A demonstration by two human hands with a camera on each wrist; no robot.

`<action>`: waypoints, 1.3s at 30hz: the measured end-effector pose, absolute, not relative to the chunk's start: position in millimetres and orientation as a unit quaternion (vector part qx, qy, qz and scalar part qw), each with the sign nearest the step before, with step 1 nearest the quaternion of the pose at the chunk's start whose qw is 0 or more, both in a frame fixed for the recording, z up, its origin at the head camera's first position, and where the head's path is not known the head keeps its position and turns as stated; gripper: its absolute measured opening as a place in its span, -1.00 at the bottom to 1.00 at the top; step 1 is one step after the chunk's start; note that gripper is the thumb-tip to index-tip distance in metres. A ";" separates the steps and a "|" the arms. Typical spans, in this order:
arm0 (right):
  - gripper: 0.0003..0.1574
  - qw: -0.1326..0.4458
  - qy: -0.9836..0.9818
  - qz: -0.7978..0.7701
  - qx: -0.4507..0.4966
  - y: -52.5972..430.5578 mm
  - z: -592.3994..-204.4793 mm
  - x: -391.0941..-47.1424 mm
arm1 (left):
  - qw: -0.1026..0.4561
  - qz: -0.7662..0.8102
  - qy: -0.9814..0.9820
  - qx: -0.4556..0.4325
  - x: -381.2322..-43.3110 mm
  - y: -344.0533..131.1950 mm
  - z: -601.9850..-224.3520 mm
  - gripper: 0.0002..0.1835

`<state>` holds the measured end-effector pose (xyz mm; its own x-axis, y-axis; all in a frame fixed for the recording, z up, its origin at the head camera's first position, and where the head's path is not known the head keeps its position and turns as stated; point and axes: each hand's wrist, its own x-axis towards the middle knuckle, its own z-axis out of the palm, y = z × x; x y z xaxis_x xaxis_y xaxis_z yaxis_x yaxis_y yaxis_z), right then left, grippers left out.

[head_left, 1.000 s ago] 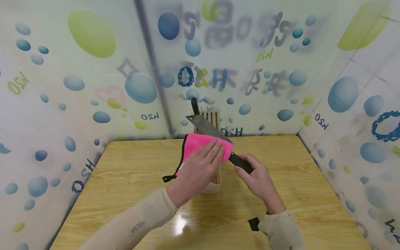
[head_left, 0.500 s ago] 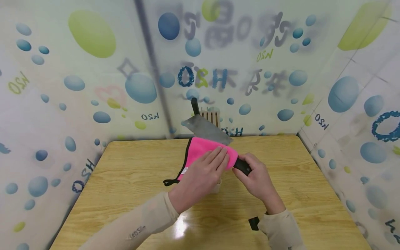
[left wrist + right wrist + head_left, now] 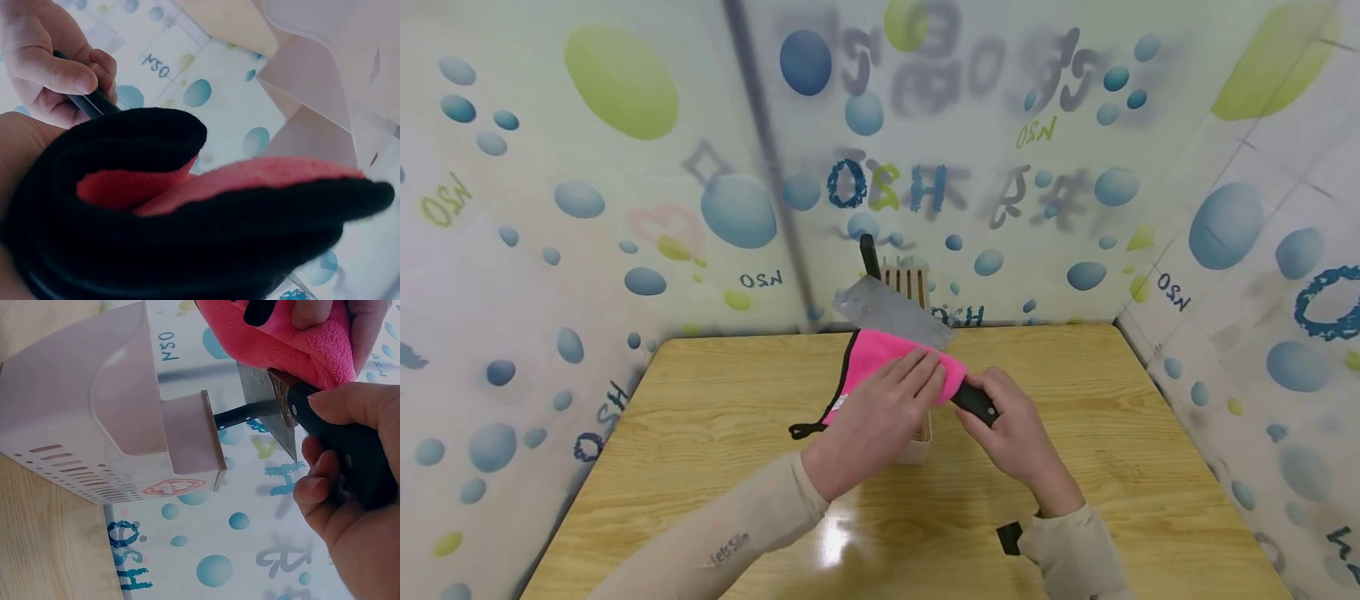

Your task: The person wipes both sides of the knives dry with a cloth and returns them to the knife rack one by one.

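My right hand (image 3: 1018,429) grips the black riveted handle (image 3: 976,404) of a cleaver. Its broad grey blade (image 3: 891,310) points up and to the left in the head view. A pink cloth (image 3: 868,358) with black edging and a hanging loop is folded over the lower part of the blade, close to the handle. My left hand (image 3: 880,421) holds this cloth against the blade, fingers laid across the top; its thumb is hidden in the head view. In the left wrist view the folded cloth (image 3: 262,175) covers most of the picture and hides the blade.
Behind and below the cleaver stands a pale slotted knife holder (image 3: 69,400), partly hidden by hands and cloth. Another black handle (image 3: 869,256) sticks up from it. The wooden table (image 3: 715,400) meets patterned walls at the back and sides.
The cleaver has tilted, so more of its blade face shows than a second ago. My left hand and the cloth slid toward the handle, then slightly back up the blade.
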<state>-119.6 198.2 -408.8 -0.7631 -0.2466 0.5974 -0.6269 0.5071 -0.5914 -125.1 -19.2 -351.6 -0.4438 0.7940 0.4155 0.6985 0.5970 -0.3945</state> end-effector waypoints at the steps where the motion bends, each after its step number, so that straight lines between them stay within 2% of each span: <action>1: -0.58 0.223 -0.839 0.422 0.262 198.2 -408.8 -119.4 | 0.289 0.080 -0.847 -0.440 -126.2 -19.4 -351.7 -0.53; 15: -0.55 0.205 -0.846 0.416 0.263 196.0 -409.8 -116.0 | 0.286 0.080 -0.854 -0.427 -147.0 -25.8 -352.9 -0.55; 39: -0.57 0.195 -0.864 0.383 0.264 197.5 -410.4 -112.1 | 0.204 0.061 -0.911 -0.353 -173.5 -41.2 -354.7 -0.56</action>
